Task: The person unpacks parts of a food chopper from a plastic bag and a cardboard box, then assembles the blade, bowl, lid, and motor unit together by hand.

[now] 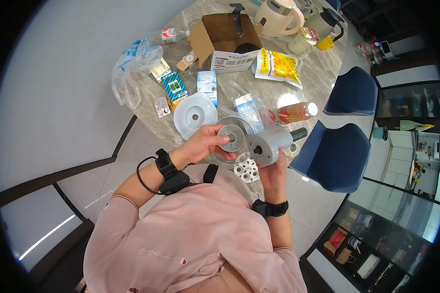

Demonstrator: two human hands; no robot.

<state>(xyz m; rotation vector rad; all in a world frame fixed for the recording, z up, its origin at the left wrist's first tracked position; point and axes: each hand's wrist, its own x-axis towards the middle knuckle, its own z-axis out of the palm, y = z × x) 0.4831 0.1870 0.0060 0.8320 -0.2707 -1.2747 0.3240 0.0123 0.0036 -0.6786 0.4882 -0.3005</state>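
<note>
My left hand (208, 143) grips a round grey plastic part (231, 137) with spokes inside, the thumb pressed into its open side. Close to its right, my right hand (274, 171) holds a grey cylindrical motor unit (269, 145) from below, its dark shaft socket facing left and a black handle pointing right. A small gap separates the two parts. Behind the round part stands a clear bowl (230, 122), partly hidden. A pale disc-shaped lid (195, 116) with a central hole lies left of the bowl. Below the motor unit is a white disc with dark holes (246, 170).
An open cardboard box (232, 39), a kettle (277, 18), a yellow packet (279, 67) and a red drink bottle (298, 112) stand or lie on the marble table (146, 110). A plastic bag (134, 68) hangs at its left edge. Blue chairs (335, 156) are at the right.
</note>
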